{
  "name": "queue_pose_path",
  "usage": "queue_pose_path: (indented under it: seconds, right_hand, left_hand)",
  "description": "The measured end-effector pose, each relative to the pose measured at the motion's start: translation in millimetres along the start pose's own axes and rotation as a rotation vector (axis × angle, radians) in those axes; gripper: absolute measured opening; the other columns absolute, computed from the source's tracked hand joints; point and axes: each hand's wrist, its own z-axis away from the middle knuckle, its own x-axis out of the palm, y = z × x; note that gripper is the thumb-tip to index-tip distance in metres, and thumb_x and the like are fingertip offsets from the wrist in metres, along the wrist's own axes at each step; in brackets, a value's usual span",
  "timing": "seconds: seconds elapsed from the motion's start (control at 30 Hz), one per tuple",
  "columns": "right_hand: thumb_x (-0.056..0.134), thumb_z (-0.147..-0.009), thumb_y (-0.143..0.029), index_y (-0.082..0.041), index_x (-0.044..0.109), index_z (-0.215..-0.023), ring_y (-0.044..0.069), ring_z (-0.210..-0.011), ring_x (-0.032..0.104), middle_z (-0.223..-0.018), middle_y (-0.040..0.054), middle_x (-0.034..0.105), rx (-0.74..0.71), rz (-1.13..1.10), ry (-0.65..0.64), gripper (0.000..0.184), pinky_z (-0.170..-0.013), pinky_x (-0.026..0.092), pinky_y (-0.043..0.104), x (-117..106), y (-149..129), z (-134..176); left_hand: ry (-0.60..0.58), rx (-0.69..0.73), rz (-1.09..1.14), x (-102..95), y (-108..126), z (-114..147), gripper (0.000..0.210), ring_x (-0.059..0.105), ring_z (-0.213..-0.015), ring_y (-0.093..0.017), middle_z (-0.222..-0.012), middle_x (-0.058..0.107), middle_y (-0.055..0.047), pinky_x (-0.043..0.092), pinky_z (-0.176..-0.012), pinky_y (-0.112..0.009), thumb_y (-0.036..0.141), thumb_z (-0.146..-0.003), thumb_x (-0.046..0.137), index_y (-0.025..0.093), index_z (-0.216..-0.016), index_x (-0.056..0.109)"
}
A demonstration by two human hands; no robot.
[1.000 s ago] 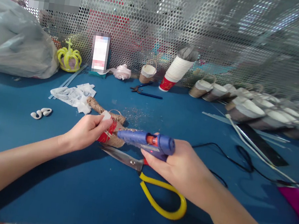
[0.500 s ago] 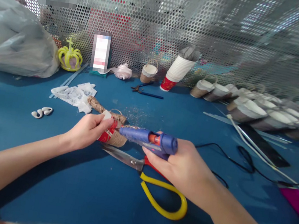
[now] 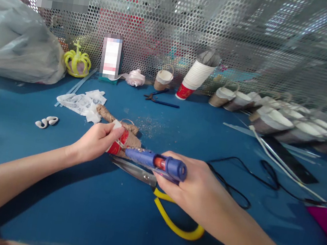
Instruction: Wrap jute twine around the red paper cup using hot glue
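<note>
My left hand (image 3: 97, 139) pinches a small red paper cup (image 3: 122, 140) on its side, partly wrapped in brown burlap (image 3: 133, 140). Gripped in my right hand (image 3: 187, 182) is a blue hot glue gun (image 3: 154, 162), its nozzle at the cup's red side; I cannot tell whether it touches. Beneath the glue gun lie large scissors (image 3: 141, 174) with yellow handles, partly hidden by my right hand. A roll of brown twine (image 3: 105, 113) rests just behind the cup. White crumpled paper (image 3: 82, 104) lies left of the twine.
Many burlap-wrapped cups (image 3: 273, 119) stand at the right rear. A stack of paper cups (image 3: 199, 74) leans by the mesh wall, near pliers (image 3: 162, 100). A yellow crown-like piece (image 3: 77, 61), a phone (image 3: 111, 56) and a plastic bag (image 3: 16, 41) line the left rear. A black cord (image 3: 237, 159) trails rightward.
My right hand has brought the glue gun down and slightly left, so the nozzle has moved from the burlap's upper edge to lower on the cup. My left hand stays almost still.
</note>
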Motion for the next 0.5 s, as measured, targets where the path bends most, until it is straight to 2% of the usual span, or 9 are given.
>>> queue_pose_path:
  seconds: [0.13,0.27,0.5]
  right_hand:
    - [0.054,-0.07,-0.016,-0.021,0.048,-0.062,0.009,-0.049,0.048,-0.057,-0.0046,0.054,-0.02,-0.013,-0.019,0.011,-0.043,0.037,0.02,1.0,0.6,-0.7]
    - [0.054,-0.071,-0.017,-0.021,0.047,-0.061,0.01,-0.048,0.048,-0.056,-0.0042,0.054,0.029,0.0,-0.008,0.012,-0.045,0.039,0.02,-1.3,-1.4,-1.4]
    - [0.055,-0.071,-0.025,-0.021,0.049,-0.06,0.012,-0.046,0.047,-0.053,-0.0027,0.054,0.119,-0.022,0.03,0.014,-0.046,0.042,0.024,-4.3,3.4,-5.8]
  left_hand:
    - [0.006,0.001,0.003,0.5,0.7,0.4,0.04,0.048,-0.048,-0.011,-0.051,0.053,0.002,0.035,-0.043,-0.02,0.049,-0.084,0.044,0.015,-0.065,0.055]
    - [0.002,0.008,-0.015,0.0,1.8,1.3,0.041,0.046,-0.047,-0.01,-0.049,0.05,0.003,0.034,-0.043,-0.02,0.05,-0.083,0.043,0.015,-0.064,0.054]
    - [-0.054,0.034,-0.102,-2.6,1.4,2.1,0.04,0.029,-0.049,-0.008,-0.053,0.032,0.005,0.026,-0.043,-0.02,0.049,-0.085,0.038,0.016,-0.062,0.044]
